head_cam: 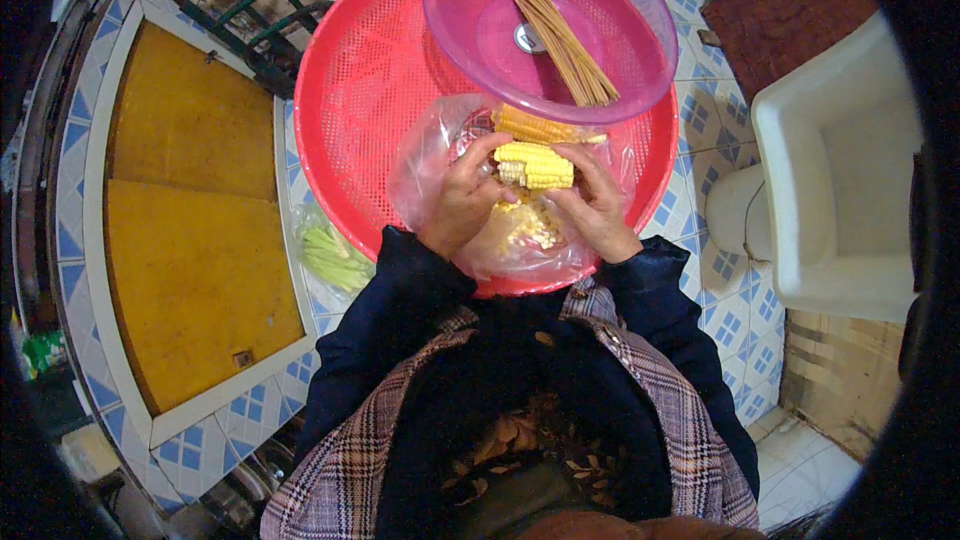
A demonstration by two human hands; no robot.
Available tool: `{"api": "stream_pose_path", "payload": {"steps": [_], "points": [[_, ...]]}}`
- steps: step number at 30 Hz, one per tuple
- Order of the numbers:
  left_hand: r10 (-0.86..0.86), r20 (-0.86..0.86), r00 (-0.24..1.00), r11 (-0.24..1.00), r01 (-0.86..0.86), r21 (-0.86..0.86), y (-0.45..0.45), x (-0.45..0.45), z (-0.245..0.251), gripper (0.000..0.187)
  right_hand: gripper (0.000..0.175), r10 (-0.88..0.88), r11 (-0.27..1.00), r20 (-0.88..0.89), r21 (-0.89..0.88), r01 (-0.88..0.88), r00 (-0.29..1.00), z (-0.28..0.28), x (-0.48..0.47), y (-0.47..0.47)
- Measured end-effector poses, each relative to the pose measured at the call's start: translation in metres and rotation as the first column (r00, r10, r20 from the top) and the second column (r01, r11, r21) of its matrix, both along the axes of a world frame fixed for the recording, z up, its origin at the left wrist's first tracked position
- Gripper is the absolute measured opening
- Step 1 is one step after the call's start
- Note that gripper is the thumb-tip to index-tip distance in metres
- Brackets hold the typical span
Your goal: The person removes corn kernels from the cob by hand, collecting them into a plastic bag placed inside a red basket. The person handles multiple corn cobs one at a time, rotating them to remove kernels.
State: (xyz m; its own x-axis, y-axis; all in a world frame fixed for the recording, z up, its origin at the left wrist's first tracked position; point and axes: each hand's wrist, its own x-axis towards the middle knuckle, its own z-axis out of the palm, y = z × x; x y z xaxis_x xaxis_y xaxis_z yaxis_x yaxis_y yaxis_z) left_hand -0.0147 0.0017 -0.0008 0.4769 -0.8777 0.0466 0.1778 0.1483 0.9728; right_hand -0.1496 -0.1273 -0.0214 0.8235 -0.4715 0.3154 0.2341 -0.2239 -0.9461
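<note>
Between both hands I hold a short yellow corn cob, partly stripped of kernels on its left part. My left hand grips its left end, with the thumb low beside the bare patch. Around the right end curl the fingers of my right hand. Below the cob, loose kernels lie in a clear plastic bag that spreads under my hands. More corn cobs rest just beyond, partly hidden by a purple basin's rim. All of this sits on a large red perforated basket.
The purple plastic basin overlaps the basket's far right and holds a bundle of wooden skewers. A bagged green vegetable lies on the tiled floor at left. Yellow cabinet doors stand left; a white tub stands right.
</note>
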Motion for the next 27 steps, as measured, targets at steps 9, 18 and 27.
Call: {"api": "stream_pose_path", "payload": {"steps": [9,18,27], "points": [[0.066,-0.41,0.91,0.992,-0.014,0.127,0.006,0.006,0.009,0.037,0.047,-0.007,0.946,-0.018,-0.323,0.001,1.0,0.012,-0.002,-0.003],[0.03,-0.393,0.919,0.988,0.033,0.153,0.012,0.012,0.004,0.038,0.044,0.079,0.885,-0.074,-0.453,-0.104,0.994,0.02,-0.002,-0.003],[-0.005,0.057,0.998,0.995,-0.001,0.098,0.008,0.013,-0.01,0.04,0.048,0.054,0.83,-0.129,-0.545,-0.116,0.99,0.02,0.0,-0.001]]}}
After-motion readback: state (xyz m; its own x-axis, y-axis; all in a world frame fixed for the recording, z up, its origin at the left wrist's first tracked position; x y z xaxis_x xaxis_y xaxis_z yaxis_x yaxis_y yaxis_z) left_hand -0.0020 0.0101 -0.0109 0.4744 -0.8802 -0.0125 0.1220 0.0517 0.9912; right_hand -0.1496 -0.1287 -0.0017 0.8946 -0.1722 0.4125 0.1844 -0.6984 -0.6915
